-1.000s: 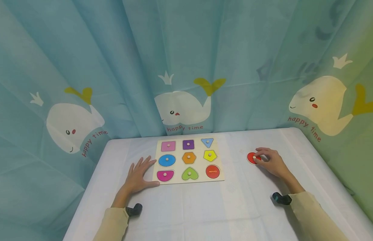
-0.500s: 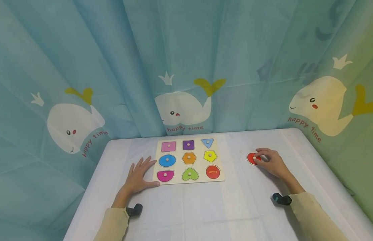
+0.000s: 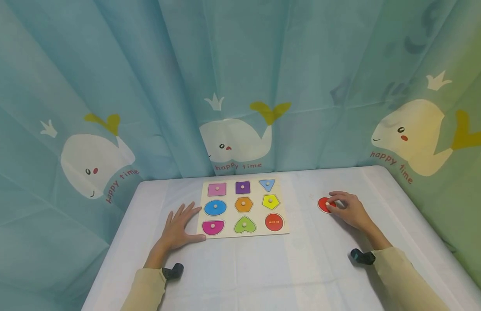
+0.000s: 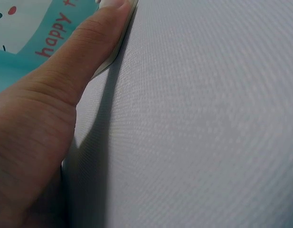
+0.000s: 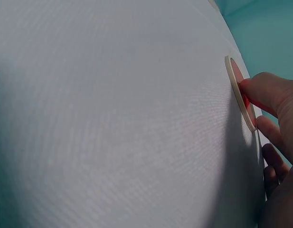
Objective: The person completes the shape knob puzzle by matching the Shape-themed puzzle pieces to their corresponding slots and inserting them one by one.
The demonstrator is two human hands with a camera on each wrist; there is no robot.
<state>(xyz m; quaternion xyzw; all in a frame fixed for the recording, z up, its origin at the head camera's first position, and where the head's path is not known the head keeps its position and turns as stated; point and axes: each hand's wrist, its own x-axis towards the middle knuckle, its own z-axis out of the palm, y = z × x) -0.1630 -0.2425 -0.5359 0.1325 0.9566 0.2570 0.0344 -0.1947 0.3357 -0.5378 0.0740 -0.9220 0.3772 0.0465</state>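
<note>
A pale wooden peg puzzle board (image 3: pixel 259 214) lies on the white table in the head view, with knobbed coloured shapes in its places. Its near right spot, a red round recess (image 3: pixel 274 222), holds no piece and bears printed lettering. At the board's left edge rests my left hand (image 3: pixel 176 233), fingers spread and thumb touching the near left corner; the thumb (image 4: pixel 89 45) also shows in the left wrist view. Well to the right of the board, my right hand (image 3: pixel 352 210) pinches the knob of a red round puzzle piece (image 3: pixel 323 204). That piece (image 5: pixel 235 78) appears tilted in the right wrist view.
Behind the table's far edge hangs a blue-green curtain (image 3: pixel 240 65) printed with white whales. White cloth (image 3: pixel 263 272) covers the table. Each wrist wears a small black camera, such as the one on the right (image 3: pixel 362 256).
</note>
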